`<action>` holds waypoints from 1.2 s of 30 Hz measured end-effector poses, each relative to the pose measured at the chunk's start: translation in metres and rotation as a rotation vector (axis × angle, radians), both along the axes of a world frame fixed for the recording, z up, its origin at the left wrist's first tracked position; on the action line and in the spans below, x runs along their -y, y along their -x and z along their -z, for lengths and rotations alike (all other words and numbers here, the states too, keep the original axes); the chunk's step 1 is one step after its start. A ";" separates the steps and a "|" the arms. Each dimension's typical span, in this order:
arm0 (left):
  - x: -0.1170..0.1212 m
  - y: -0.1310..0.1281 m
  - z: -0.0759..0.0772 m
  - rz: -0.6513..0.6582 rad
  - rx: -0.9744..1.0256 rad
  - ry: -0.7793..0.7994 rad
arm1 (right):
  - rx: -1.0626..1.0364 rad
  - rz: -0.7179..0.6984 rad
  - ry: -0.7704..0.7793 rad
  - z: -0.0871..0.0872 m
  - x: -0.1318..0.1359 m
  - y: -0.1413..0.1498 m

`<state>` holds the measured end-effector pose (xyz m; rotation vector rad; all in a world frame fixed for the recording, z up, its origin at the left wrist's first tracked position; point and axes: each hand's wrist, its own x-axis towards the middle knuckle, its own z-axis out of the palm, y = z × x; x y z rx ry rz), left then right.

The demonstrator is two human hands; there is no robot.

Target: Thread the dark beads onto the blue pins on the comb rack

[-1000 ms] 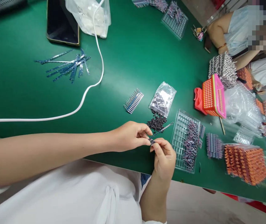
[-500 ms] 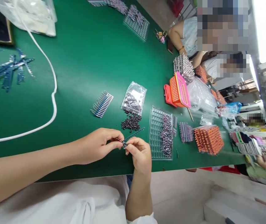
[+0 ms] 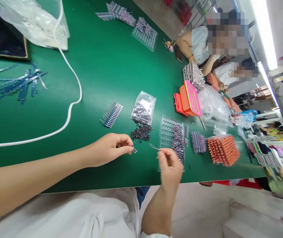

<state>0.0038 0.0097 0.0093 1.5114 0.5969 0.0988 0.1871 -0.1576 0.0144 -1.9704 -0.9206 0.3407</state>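
Observation:
My left hand [image 3: 116, 149] is closed in a pinch on a thin blue strip [image 3: 143, 136], which slants up to the right over a pile of small black parts [image 3: 137, 132]. A small pale bit shows below its fingertips. To the right, apart from it, my right hand [image 3: 170, 167] pinches a small thin greyish piece [image 3: 153, 146], blurred by motion. This hand is in front of the lower left part of a clear compartment tray [image 3: 165, 127], whose right side is heaped with small pink-and-dark pieces [image 3: 177, 137]. Behind the pile lies a clear plastic bag [image 3: 145, 104] with more black parts.
A row of pins on a blue strip [image 3: 112, 114] lies left of the bag. Blue strips [image 3: 23, 82] and a white cable [image 3: 75, 102] are at left. An orange basket [image 3: 188, 99] and stacked orange pieces [image 3: 223, 150] stand at right. Two people sit across the table.
My right hand has moved right, away from my left hand, with the thin piece between its fingers. My left hand stays nearly in place on the blue strip. The view has shifted slightly.

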 end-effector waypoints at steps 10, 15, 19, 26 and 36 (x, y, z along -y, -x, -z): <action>0.003 -0.001 0.007 -0.188 0.060 0.094 | 0.687 0.048 0.281 -0.004 -0.015 -0.162; 0.000 -0.002 0.008 -0.285 0.089 0.135 | 0.739 0.009 0.252 -0.005 -0.015 -0.126; 0.001 -0.001 0.009 -0.310 0.093 0.147 | 0.704 -0.071 0.109 -0.008 -0.008 -0.051; 0.001 -0.003 0.008 -0.339 0.089 0.169 | 0.407 -0.169 0.166 0.019 -0.018 0.019; 0.002 -0.003 0.012 -0.329 0.096 0.141 | 0.483 -0.099 0.269 0.031 -0.033 0.017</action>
